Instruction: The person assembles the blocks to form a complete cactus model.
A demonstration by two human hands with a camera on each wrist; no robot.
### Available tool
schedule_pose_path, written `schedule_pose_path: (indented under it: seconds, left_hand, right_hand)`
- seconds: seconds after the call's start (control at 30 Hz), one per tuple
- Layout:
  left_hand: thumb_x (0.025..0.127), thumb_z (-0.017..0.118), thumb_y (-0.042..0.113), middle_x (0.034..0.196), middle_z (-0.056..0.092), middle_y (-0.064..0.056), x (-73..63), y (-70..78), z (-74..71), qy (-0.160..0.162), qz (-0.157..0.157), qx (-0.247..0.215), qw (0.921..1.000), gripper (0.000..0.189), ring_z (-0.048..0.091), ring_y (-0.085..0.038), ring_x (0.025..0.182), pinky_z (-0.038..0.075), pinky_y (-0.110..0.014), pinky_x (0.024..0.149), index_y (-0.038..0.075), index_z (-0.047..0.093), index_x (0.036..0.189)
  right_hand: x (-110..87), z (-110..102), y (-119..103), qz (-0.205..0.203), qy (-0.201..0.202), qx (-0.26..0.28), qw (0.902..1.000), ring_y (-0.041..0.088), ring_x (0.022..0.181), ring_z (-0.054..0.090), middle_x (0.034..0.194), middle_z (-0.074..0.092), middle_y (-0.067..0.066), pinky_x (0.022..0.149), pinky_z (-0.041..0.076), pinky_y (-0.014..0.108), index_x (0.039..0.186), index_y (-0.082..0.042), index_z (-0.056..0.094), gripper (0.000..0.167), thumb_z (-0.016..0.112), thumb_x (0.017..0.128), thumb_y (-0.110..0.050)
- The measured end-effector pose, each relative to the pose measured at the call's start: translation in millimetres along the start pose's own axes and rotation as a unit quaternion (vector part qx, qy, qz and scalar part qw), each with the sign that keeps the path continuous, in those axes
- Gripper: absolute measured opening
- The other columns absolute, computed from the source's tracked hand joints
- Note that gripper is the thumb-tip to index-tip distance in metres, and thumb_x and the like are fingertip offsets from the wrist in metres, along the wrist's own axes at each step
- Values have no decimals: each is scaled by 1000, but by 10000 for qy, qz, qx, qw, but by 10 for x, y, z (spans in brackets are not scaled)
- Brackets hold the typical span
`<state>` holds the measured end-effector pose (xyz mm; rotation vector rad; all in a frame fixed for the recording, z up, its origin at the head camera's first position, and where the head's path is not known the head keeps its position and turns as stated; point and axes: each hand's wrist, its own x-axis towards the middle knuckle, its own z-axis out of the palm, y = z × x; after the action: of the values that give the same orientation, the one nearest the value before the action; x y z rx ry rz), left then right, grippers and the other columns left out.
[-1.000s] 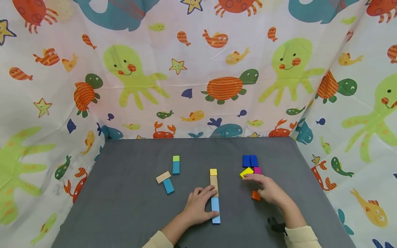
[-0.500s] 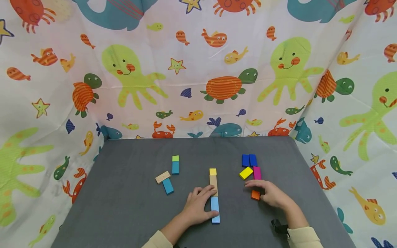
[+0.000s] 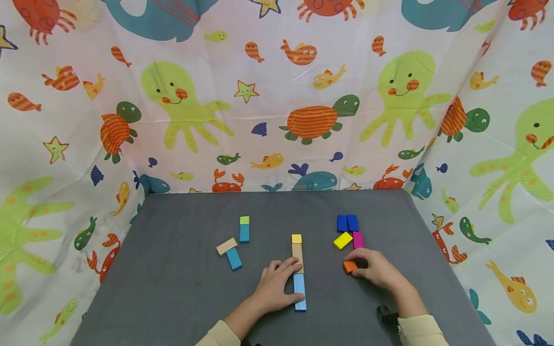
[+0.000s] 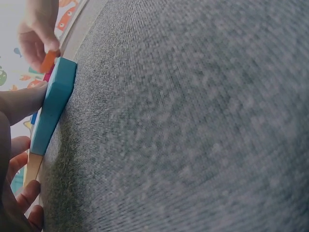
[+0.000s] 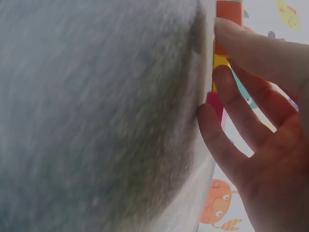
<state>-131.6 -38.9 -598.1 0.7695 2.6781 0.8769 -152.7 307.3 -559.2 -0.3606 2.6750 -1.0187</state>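
Observation:
In the head view a straight row lies on the grey table: a small yellow block (image 3: 296,239), a plain wooden block (image 3: 297,251) and a light blue block (image 3: 299,284). My left hand (image 3: 273,289) rests against its left side, thumb on the light blue block and fingertips at the wooden one. Right of the row, my right hand (image 3: 381,270) pinches an orange block (image 3: 349,267) between thumb and fingers. The right wrist view shows the thumb against this orange block (image 5: 229,12), the other fingers spread below.
Beyond the right hand lie a magenta block (image 3: 358,240), a bright yellow block (image 3: 343,240) and two dark blue blocks (image 3: 342,223). At the left are a green block (image 3: 244,220), two teal blocks (image 3: 234,259) and another wooden block (image 3: 226,246). A patterned curtain (image 3: 268,110) borders the table.
My right hand has drawn back from the yellow and magenta blocks, then taken hold of the orange block and shifted it slightly left and away. My left hand stays at the row.

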Motion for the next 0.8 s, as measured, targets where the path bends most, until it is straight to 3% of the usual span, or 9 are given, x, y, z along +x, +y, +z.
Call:
schedule_pose_path:
  seconds: [0.13,0.33,0.47,0.8]
  left_hand:
    - [90,77,61,166,41,12,8,-37,39,44,-31,-70,10000,77,43,-26,137,38,-53,102,30,53,157]
    - [90,77,61,167,40,12,7,25,0,-62,-210,93,9997,78,42,-24,138,38,-52,104,31,52,157]
    - [90,76,62,167,40,12,7,25,1,-59,-188,151,9997,78,42,-24,139,38,-51,103,31,52,157]
    - [91,76,61,166,41,10,-7,12,14,-6,-87,101,9999,76,43,-26,137,38,-52,102,30,53,157]
  right_hand:
    - [40,35,-29,-38,307,-37,9995,27,111,63,119,73,0,105,50,61,118,-19,76,32,86,89,-12]
    - [106,72,-103,-351,613,-194,9973,26,106,64,117,74,3,101,52,58,117,-16,76,31,88,88,-13]
    - [143,101,-97,-437,623,-245,9968,25,106,64,117,74,3,100,52,57,116,-14,76,31,88,87,-12]
    - [180,175,-87,-185,512,-146,9984,25,102,64,112,73,3,98,53,54,115,-11,76,31,88,86,-9]
